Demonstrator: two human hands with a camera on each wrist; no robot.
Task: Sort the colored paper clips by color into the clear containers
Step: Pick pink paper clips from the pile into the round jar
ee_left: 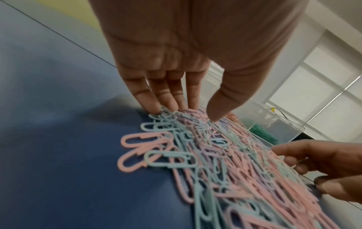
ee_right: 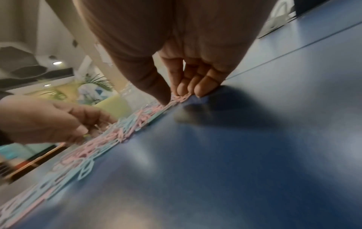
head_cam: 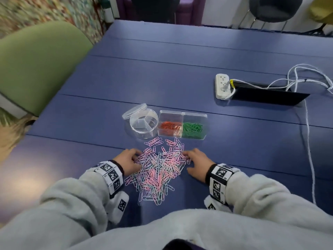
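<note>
While the green chair (head_cam: pixel 36 65) stands off to the left of the blue worktop (head_cam: pixel 180 65), the left hand (head_cam: pixel 128 162) rests at the left edge of the pile of pastel paper clips (head_cam: pixel 158 170), fingers fairly straight with their tips touching the clips, gripping nothing that I can see. In the left wrist view its fingertips (ee_left: pixel 154 106) press the nearest clips flat and the thumb hovers just above them, probably to spread the heap so single colours can be picked out.

The pile itself lies loose on the worktop, pink, pale blue and lilac mixed, none of it sorted yet. Just beyond it stands the round clear container (head_cam: pixel 143 123), lid tipped open, its divided sections looking empty and ready for these three shades. Beside that, touching it or nearly so, sits the rectangular clear box (head_cam: pixel 182 125), holding orange clips on the left and green on the right, so those colours seem done.

At the pile's right edge the right hand (head_cam: pixel 195 160) has its fingers curled down with thumb and fingertips (ee_right: pixel 184 89) closing on a pink clip or two; whether it grips firmly I cannot tell.

Farther right lie a white power strip (head_cam: pixel 222 86), its cables (head_cam: pixel 310 141), and a dark slot in the worktop. Office chairs stand beyond the far edge.
</note>
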